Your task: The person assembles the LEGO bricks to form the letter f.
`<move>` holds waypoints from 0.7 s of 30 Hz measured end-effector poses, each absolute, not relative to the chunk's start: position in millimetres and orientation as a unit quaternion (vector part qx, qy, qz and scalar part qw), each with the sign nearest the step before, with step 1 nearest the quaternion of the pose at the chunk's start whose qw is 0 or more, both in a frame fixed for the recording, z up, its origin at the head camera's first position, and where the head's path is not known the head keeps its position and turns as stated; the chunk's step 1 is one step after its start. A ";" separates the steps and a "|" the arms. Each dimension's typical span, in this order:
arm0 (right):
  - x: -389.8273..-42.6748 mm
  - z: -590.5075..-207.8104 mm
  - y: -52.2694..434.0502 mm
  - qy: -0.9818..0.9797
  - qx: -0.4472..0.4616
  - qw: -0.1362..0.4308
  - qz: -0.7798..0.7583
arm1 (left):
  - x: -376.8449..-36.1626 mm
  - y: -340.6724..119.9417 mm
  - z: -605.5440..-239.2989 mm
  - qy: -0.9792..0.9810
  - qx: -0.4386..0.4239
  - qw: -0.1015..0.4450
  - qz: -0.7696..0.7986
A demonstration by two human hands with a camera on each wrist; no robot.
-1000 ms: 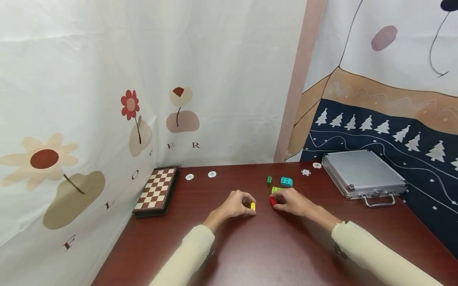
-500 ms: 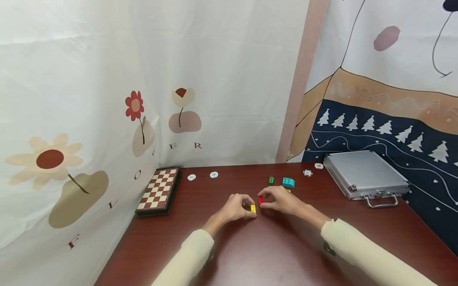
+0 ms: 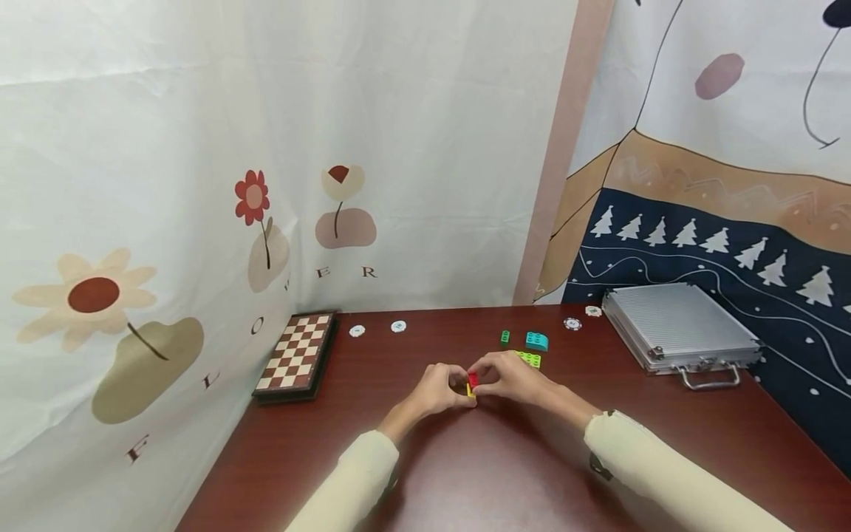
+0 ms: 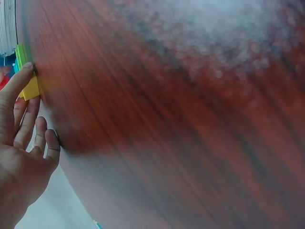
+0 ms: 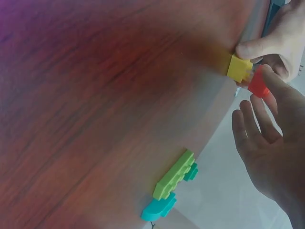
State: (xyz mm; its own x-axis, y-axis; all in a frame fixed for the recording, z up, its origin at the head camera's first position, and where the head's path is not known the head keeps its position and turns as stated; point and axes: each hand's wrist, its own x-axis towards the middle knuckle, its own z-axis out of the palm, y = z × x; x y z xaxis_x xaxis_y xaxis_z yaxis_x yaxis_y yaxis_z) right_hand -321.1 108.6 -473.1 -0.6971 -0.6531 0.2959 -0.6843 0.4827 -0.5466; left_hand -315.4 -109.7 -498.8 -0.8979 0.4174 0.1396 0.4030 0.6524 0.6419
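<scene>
Head view: my left hand (image 3: 435, 390) pinching yellow brick (image 3: 469, 391) on counter (image 3: 505, 458); my right hand (image 3: 508, 377) pinching red brick (image 3: 473, 380), holding it just above yellow. Bricks looking light, rigid, slick plastic; gripping by side faces, studs clear. Silver case (image 3: 678, 334) closed, contents hidden.

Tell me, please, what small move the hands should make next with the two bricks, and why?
Probably lower the red brick squarely onto the yellow brick and press. The right hand pinches the red one just above the yellow one, which the left hand holds on the table; whether they already touch is unclear.
</scene>
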 end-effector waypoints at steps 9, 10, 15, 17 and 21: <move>-319.6 -479.7 104.7 -0.868 0.386 0.048 0.309 | -316.0 -111.2 -502.0 0.908 0.231 0.003 0.351; -319.5 -480.0 104.1 -0.868 0.385 0.048 0.310 | -315.9 -111.4 -502.0 0.907 0.233 0.002 0.350; -319.1 -481.3 101.5 -0.865 0.389 0.052 0.313 | -316.5 -111.5 -501.7 0.908 0.241 -0.004 0.344; -319.3 -482.0 101.0 -0.865 0.387 0.053 0.315 | -316.9 -111.2 -501.6 0.908 0.243 -0.007 0.340; -319.7 -483.7 100.9 -0.862 0.387 0.053 0.322 | -316.7 -111.4 -501.6 0.909 0.248 -0.010 0.334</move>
